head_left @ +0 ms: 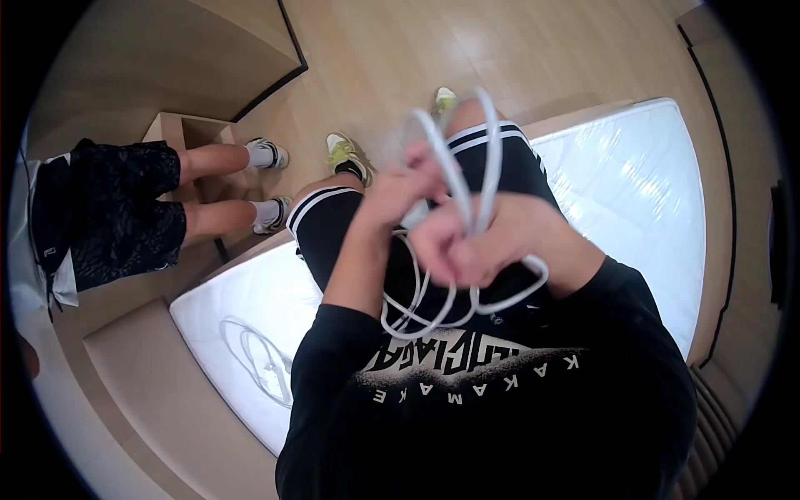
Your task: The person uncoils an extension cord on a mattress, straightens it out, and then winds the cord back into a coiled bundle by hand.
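Observation:
A white cable hangs in loops around both of my hands, over my lap. My right hand is closed on several strands, with loops standing up above it and others drooping below toward my black shirt. Just beyond it and to the left, my left hand has its fingers curled on the cable too, blurred by motion. The two hands are close together and partly overlap. The cable's ends cannot be made out.
I sit on a plastic-wrapped white mattress. Another white cable lies loosely coiled on its left part. A person in dark shorts stands at the left, beside a wooden box. Wooden panels stand at both sides.

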Tool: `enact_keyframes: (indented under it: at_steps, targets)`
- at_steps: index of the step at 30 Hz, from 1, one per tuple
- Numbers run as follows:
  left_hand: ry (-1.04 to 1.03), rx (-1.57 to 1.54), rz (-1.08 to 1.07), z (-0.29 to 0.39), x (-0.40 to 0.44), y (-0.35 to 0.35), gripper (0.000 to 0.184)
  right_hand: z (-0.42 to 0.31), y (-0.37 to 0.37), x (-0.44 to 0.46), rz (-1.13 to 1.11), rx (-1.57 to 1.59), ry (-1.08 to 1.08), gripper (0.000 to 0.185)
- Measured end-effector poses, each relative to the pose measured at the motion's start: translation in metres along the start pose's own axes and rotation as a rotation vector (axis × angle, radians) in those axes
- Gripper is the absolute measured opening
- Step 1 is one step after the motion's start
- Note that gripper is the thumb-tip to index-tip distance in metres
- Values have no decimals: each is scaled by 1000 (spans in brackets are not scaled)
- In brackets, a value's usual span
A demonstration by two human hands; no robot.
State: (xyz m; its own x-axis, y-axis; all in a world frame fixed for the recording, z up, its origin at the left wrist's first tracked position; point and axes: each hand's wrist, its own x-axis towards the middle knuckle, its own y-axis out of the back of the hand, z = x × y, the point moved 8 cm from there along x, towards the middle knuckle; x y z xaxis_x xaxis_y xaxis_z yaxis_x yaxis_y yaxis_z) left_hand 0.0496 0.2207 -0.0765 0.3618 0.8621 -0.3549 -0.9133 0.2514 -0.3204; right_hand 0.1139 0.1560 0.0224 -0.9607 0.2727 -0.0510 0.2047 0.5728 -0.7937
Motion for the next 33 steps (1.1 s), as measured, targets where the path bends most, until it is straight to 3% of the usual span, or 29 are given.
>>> enact_keyframes:
  at_steps: [1, 2, 3, 4, 6, 8, 12, 14, 18, 22, 27, 30, 33]
  targets:
    - [-148, -101, 86, 1, 1, 31, 19, -7, 20, -4, 42, -43, 127, 48]
    - [-206, -300, -16, 3, 2, 56, 22, -17, 35, -12, 96, 128, 178, 40]
    - [-341, -331, 21, 30, -7, 60, 23, -29, 51, -18, 117, 223, 327, 30]
    - [-337, -432, -9, 37, -12, 70, 21, -39, 69, -21, 169, 236, 371, 25]
    - [-273, -567, -85, 39, -15, 70, 37, -47, 104, -28, 548, 58, 399, 22]
    - [-197, -445, -47, 32, -17, 53, 40, -46, 121, -26, 704, 22, 446, 22]
    - [-38, -383, 30, -2, -5, 44, 34, -35, 135, -25, 897, -151, 471, 24]
    - [-23, -193, 84, -12, 0, 35, 33, -28, 141, -22, 946, -171, 496, 27]
    - [-128, 203, 132, -14, 5, 13, 36, -20, 140, -4, 864, -353, 557, 30]
    - [-246, -8, 454, 0, -6, 30, 33, -20, 144, 0, 825, -327, 515, 35]
    - [-156, 146, 305, -8, 5, 32, 32, -4, 153, -1, 818, -33, 470, 38]
    - [-131, 393, 329, -16, 6, 28, 30, 2, 154, 2, 687, -120, 398, 36]
    - [-193, 240, 389, -14, 6, 34, 27, -6, 152, -1, 700, -111, 426, 31]
